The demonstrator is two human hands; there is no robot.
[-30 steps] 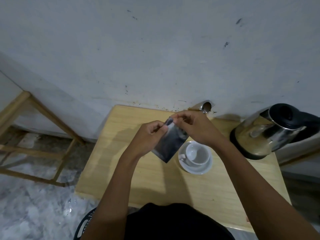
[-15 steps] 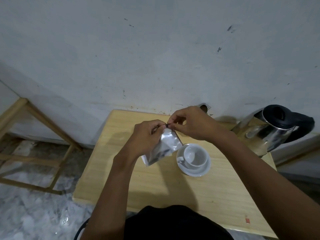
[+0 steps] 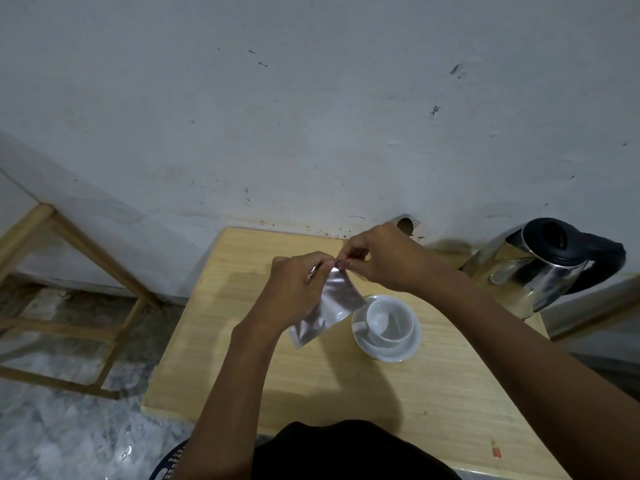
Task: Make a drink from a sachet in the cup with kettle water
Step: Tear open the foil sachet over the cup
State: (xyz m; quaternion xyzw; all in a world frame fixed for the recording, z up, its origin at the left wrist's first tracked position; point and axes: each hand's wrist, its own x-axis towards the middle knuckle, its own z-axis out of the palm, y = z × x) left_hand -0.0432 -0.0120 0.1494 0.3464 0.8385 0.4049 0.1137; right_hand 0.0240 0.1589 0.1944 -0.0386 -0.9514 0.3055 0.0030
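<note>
**Me:** Both hands hold one sachet above the table. My left hand [image 3: 294,289] is closed around its upper left edge, and my right hand [image 3: 377,258] pinches the top corner between thumb and fingertips.

**Listener:** Any writing on it?

**Me:** None I can read. The sachet [image 3: 332,306] is flat, silver and crinkled like foil, hanging tilted with its lower corner pointing down and left. It hangs just left of the cup [image 3: 389,322], above the table.

**Listener:** What else is there?

**Me:** The cup is white, glossy, round and looks empty, standing on a white saucer [image 3: 384,353]. They stand on a pale wooden table [image 3: 242,358] with fine grain. A shiny steel kettle [image 3: 543,268] with a black lid and handle stands far right, well apart from the cup.

**Listener:** Anything changed?

**Me:** A second ago the sachet showed a darker face; now the bright silver side faces me, and my fingertips sit tighter on the top corner.
</note>
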